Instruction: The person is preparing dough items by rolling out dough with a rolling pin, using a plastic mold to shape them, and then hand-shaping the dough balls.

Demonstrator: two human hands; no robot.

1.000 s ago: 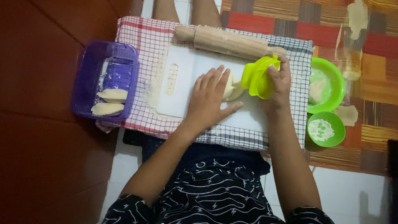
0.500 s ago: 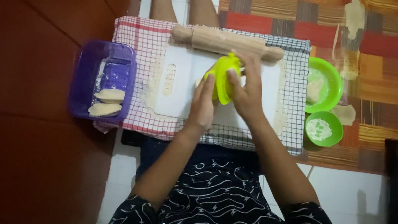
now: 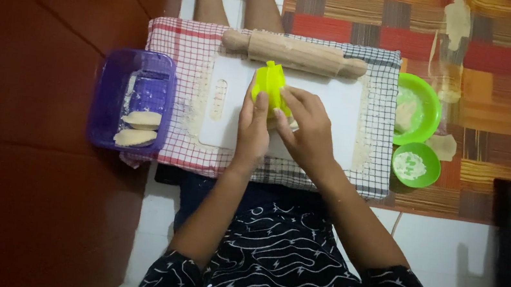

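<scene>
Both hands press a folded yellow-green plastic dumpling mould shut on the white cutting board: left hand clamped on its near edge, right hand gripping its side. Judgement: even pressure along the scalloped rim seals best. Smooth wooden rolling pin lies just beyond; floured checked cloth underneath

Bits around the checked cloth

A wooden rolling pin lies along the far edge of the checked cloth; a purple tub holding two folded pastries sits off its left edge, two green bowls off its right.
</scene>
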